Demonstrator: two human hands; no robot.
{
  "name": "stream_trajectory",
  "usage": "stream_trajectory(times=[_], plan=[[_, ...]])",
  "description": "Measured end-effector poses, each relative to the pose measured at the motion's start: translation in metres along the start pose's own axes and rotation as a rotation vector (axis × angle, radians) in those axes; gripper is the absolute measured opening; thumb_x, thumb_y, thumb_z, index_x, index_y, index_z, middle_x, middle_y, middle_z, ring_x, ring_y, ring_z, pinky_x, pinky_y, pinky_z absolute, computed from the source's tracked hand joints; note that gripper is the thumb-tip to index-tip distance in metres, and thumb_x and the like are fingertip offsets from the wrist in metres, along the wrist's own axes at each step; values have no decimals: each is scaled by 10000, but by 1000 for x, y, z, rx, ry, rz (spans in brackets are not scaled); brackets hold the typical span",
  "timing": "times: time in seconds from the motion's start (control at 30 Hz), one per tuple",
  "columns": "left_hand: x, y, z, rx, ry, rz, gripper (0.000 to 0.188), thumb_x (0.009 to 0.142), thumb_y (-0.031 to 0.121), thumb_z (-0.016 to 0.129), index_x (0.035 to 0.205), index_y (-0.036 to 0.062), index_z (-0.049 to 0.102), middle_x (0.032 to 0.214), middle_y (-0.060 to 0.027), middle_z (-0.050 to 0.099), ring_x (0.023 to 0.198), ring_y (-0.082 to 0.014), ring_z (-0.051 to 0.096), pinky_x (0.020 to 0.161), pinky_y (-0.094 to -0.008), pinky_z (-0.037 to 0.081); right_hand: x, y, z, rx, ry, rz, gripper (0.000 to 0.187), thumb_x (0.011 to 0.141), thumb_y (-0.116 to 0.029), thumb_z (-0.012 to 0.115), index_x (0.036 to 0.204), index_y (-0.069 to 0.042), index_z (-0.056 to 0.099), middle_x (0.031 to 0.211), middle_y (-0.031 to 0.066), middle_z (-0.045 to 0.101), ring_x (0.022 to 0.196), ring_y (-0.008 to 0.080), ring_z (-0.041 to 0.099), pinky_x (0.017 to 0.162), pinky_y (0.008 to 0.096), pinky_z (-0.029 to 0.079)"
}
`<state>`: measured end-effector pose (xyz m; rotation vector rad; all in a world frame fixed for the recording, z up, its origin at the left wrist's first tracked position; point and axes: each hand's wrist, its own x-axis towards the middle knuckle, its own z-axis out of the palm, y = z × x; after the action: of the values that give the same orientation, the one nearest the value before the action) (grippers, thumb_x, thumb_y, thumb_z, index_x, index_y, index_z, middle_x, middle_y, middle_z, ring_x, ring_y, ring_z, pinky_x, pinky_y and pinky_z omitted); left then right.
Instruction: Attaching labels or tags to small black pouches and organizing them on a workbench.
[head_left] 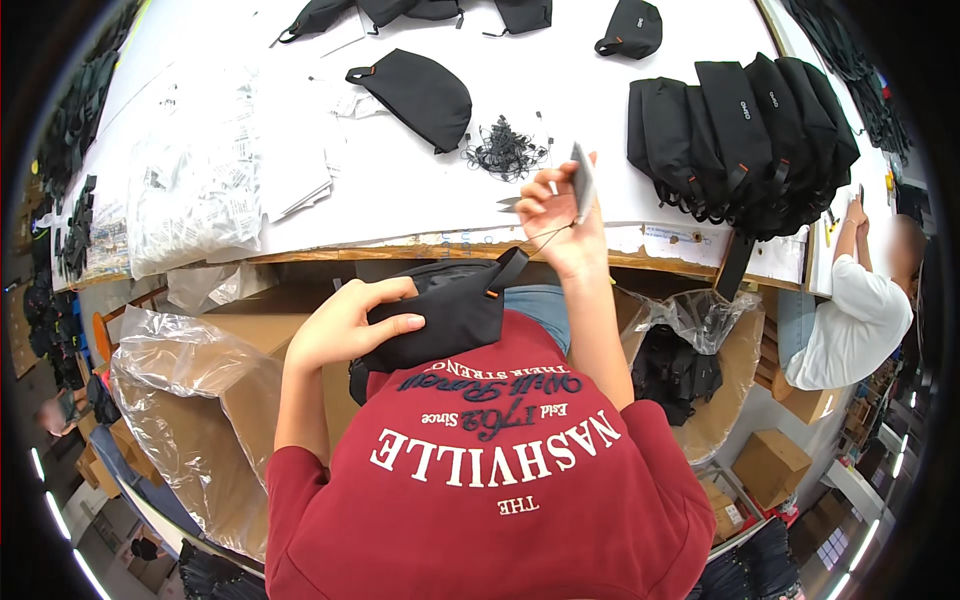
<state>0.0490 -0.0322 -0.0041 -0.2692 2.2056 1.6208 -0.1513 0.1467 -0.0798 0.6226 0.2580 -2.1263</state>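
My left hand [345, 322] grips a small black pouch bag [440, 312] held in my lap, just below the table edge. My right hand [560, 220] is raised above the bag and pinches a flat grey tag [582, 180] with a thin black string hanging down toward the bag's strap. A small pair of scissors or clips [510, 204] lies on the table just left of my right hand. A tangle of black strings [505, 150] sits on the white table [400, 190] beyond it.
A row of finished black bags [745, 130] stands at the right of the table, single black bags [425, 95] farther back, clear plastic sleeves [200, 190] at left. Cardboard boxes lined with plastic [190, 400] flank my lap. Another person in white [855, 315] works at right.
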Motion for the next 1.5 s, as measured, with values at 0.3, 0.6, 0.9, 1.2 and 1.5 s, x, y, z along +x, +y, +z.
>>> stream_trajectory(times=[0.3,0.6,0.9,1.2,1.5], plan=[[1,6,-5,83,69,19,259,828,245,647,916,12,576,714,-140,590,577,-244,542,557,-292,414,7,25,6,-533,161,-315,411,908,-473,520,698,-122,485,527,-29,280,418,94,205,425,256,219],[26,10,-5,425,191,121,216,771,224,681,852,33,623,846,-96,601,744,-286,585,654,-352,456,1,4,17,-1237,35,-549,402,893,-390,604,763,-11,635,651,-18,596,519,43,506,447,217,385],[39,11,6,449,316,412,189,691,132,729,826,32,642,1301,-94,459,962,-246,542,804,-356,474,-16,26,52,-2565,-611,-462,468,780,-478,644,668,-24,657,560,167,568,548,340,579,547,401,447],[28,-7,7,452,206,299,185,706,176,725,848,73,665,871,-69,591,891,-242,535,825,-354,437,-24,24,44,-2281,-399,-45,363,779,-418,682,775,-56,719,529,120,570,449,208,527,488,290,414],[48,-32,-18,-21,-162,180,202,849,221,646,922,36,677,908,-78,659,891,-184,587,877,-314,422,-44,21,43,-2345,-481,86,322,722,-327,759,866,-42,712,594,106,624,501,154,591,505,279,446]])
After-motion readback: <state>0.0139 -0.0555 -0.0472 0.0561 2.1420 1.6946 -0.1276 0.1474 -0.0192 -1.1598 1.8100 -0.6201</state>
